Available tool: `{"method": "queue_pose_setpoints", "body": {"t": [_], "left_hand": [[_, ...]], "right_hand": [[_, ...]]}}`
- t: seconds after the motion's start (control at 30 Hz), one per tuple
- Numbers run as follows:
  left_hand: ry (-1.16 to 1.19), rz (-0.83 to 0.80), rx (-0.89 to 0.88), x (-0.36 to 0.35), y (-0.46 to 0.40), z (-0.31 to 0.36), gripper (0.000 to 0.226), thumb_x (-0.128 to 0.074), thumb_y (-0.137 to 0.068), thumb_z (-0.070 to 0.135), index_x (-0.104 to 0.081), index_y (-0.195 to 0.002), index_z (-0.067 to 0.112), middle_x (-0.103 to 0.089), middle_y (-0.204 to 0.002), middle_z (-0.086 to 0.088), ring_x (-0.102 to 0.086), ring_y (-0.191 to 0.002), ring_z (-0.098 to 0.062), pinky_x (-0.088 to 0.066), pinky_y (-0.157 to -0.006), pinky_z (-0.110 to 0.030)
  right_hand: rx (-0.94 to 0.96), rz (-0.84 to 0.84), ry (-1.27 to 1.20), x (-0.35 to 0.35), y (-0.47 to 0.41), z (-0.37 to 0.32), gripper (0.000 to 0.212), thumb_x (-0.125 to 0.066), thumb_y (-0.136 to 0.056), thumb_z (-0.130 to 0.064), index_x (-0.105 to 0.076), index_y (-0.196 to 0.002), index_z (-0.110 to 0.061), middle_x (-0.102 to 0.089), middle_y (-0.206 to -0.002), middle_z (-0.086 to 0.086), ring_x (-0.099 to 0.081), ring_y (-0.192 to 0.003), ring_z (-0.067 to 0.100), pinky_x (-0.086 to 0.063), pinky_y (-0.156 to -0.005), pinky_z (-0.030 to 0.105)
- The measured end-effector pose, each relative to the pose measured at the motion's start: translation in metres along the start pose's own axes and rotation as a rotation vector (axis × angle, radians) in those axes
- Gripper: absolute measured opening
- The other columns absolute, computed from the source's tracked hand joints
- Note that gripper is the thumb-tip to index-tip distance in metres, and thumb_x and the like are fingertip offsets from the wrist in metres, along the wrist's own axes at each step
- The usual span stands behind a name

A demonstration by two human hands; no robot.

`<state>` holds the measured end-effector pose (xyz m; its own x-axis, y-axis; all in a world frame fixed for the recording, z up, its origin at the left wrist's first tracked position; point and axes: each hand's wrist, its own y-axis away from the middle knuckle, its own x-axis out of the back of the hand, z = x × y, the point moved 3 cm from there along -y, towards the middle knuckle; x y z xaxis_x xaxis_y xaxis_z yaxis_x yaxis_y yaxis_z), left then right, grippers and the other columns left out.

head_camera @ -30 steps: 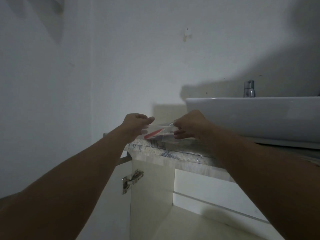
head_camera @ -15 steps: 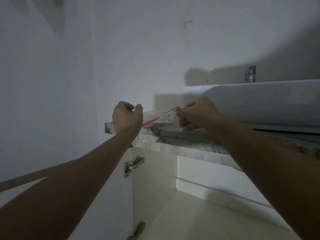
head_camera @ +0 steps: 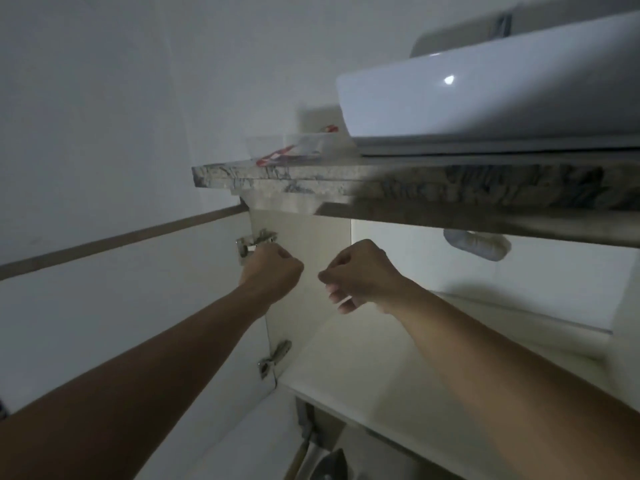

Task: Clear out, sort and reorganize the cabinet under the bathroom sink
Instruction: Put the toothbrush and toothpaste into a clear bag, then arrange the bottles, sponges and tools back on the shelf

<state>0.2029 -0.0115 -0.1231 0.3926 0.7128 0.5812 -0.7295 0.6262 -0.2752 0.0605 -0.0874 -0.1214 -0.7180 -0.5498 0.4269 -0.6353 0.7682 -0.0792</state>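
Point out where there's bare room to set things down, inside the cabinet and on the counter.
Free: the cabinet floor, bare from the hinged side wall toward the back. Above it, the drain trap hangs at the top. Crowded: the counter left of the basin, taken by the clear container.

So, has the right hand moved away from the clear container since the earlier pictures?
Yes. The right hand has dropped below the countertop, in front of the open cabinet; the clear container rests on top.

I see the container [head_camera: 294, 147] on the countertop [head_camera: 346, 180], left of the sink [head_camera: 485, 95]. Below, the open cabinet [head_camera: 398, 358]; its door [head_camera: 121, 306] stands left, the drain pipe [head_camera: 478, 245] inside, upper right.
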Motion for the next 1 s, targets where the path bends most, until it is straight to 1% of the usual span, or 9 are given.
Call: {"method": "queue_pose_setpoints", "body": {"t": [0.1, 0.2, 0.37, 0.5, 0.57, 0.67, 0.73, 0.9, 1.0], "left_hand": [[-0.091, -0.215, 0.017, -0.036, 0.018, -0.019, 0.015, -0.06, -0.079, 0.003, -0.07, -0.086, -0.005, -0.065, -0.084, -0.011, -0.058, -0.076, -0.021, -0.045, -0.066, -0.027], [-0.17, -0.402, 0.027, -0.073, 0.037, -0.035, 0.016, -0.066, -0.079, 0.004, -0.072, -0.09, -0.006, -0.069, -0.093, -0.016, -0.063, -0.083, -0.026, -0.048, -0.069, -0.025], [-0.314, -0.683, 0.028, -0.138, 0.072, -0.053, 0.032, -0.077, -0.079, 0.018, -0.071, -0.105, 0.002, -0.064, -0.101, -0.007, -0.061, -0.093, -0.022, -0.051, -0.073, -0.027], [-0.353, -0.823, 0.006, -0.185, 0.101, -0.061, 0.035, -0.075, -0.082, 0.023, -0.069, -0.111, 0.005, -0.065, -0.114, -0.007, -0.063, -0.104, -0.025, -0.054, -0.087, -0.032], [-0.38, -0.91, -0.019, -0.208, 0.116, -0.062, 0.032, -0.071, -0.085, 0.024, -0.068, -0.11, 0.002, -0.064, -0.114, -0.007, -0.062, -0.106, -0.023, -0.052, -0.091, -0.032], [-0.417, -0.984, -0.017, -0.232, 0.14, -0.058, 0.023, -0.067, -0.089, 0.024, -0.066, -0.098, 0.002, -0.065, -0.105, -0.009, -0.064, -0.095, -0.023, -0.054, -0.076, -0.033], [-0.429, -1.02, -0.049, -0.245, 0.156, -0.052, 0.032, -0.066, -0.089, 0.026, -0.068, -0.106, -0.001, -0.066, -0.106, -0.013, -0.066, -0.098, -0.03, -0.057, -0.077, -0.038], [-0.414, -1.082, -0.084, -0.275, 0.198, -0.037, 0.037, -0.067, -0.089, 0.024, -0.065, -0.117, -0.001, -0.065, -0.111, -0.017, -0.064, -0.102, -0.034, -0.054, -0.079, -0.038], [-0.405, -1.13, -0.13, -0.302, 0.221, -0.029, 0.038, -0.068, -0.088, 0.022, -0.066, -0.116, -0.004, -0.067, -0.106, -0.019, -0.064, -0.091, -0.032, -0.052, -0.07, -0.036]], "right_hand": [[-0.116, -0.014, 0.048, -0.003, 0.008, 0.047, 0.008, -0.064, -0.081, -0.009, -0.066, -0.082, -0.002, -0.07, -0.074, 0.014, -0.065, -0.051, 0.017, -0.056, -0.051, 0.029], [-0.23, -0.023, 0.097, 0.003, 0.02, 0.093, 0.013, -0.067, -0.079, -0.009, -0.067, -0.09, -0.002, -0.073, -0.079, 0.013, -0.07, -0.06, 0.02, -0.059, -0.054, 0.031], [-0.362, -0.04, 0.189, 0.025, 0.05, 0.16, 0.018, -0.073, -0.08, -0.015, -0.069, -0.093, -0.003, -0.074, -0.083, 0.014, -0.074, -0.073, 0.024, -0.061, -0.059, 0.033], [-0.489, -0.044, 0.212, 0.046, 0.074, 0.21, 0.023, -0.074, -0.079, -0.016, -0.068, -0.095, -0.001, -0.072, -0.08, 0.014, -0.068, -0.061, 0.022, -0.058, -0.056, 0.031], [-0.544, -0.036, 0.215, 0.057, 0.088, 0.233, 0.025, -0.074, -0.08, -0.016, -0.068, -0.099, -0.001, -0.073, -0.088, 0.016, -0.067, -0.062, 0.02, -0.058, -0.057, 0.03], [-0.611, -0.038, 0.208, 0.071, 0.114, 0.261, 0.024, -0.073, -0.084, -0.015, -0.066, -0.101, 0.0, -0.072, -0.097, 0.017, -0.069, -0.072, 0.023, -0.061, -0.065, 0.034], [-0.654, -0.031, 0.211, 0.08, 0.132, 0.277, 0.022, -0.073, -0.084, -0.014, -0.066, -0.1, 0.0, -0.071, -0.097, 0.017, -0.07, -0.075, 0.025, -0.061, -0.07, 0.039], [-0.732, 0.037, 0.246, 0.109, 0.178, 0.311, 0.021, -0.074, -0.083, -0.017, -0.067, -0.097, -0.004, -0.07, -0.091, 0.016, -0.071, -0.077, 0.03, -0.062, -0.065, 0.041], [-0.806, 0.105, 0.267, 0.122, 0.206, 0.329, 0.016, -0.073, -0.082, -0.014, -0.066, -0.09, -0.002, -0.069, -0.082, 0.016, -0.071, -0.069, 0.03, -0.061, -0.058, 0.04]]}}
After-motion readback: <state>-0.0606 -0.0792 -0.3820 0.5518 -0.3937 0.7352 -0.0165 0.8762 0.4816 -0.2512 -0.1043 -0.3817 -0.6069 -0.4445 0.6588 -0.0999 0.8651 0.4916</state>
